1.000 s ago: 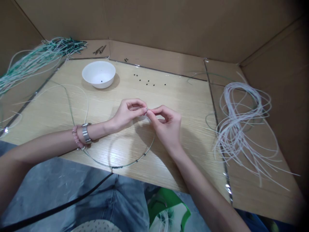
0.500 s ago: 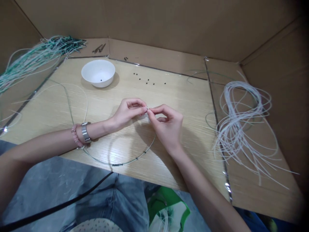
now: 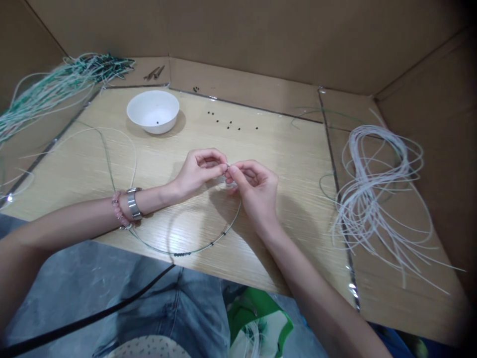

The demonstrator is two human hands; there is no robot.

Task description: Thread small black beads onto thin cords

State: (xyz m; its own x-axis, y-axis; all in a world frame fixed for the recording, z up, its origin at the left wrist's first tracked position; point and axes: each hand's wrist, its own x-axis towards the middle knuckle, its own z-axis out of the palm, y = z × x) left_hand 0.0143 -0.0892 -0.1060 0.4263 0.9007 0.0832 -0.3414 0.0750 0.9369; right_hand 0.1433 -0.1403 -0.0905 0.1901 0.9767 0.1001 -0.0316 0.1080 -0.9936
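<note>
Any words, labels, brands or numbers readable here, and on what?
None readable.
Metal wristwatch: no dial legible.
Green-and-white bag below the table: any print too blurred to read.
Cardboard walls: no print visible.

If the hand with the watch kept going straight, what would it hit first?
Probably the right hand, just ahead of the left hand at the fingertips; the exact gap is hard to judge.

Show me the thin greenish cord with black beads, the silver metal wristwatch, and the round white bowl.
Thin greenish cord with black beads (image 3: 182, 254), head view, on the beaded stretch.
Silver metal wristwatch (image 3: 133, 204), head view, on its band.
Round white bowl (image 3: 153, 93), head view, on its far rim.
</note>
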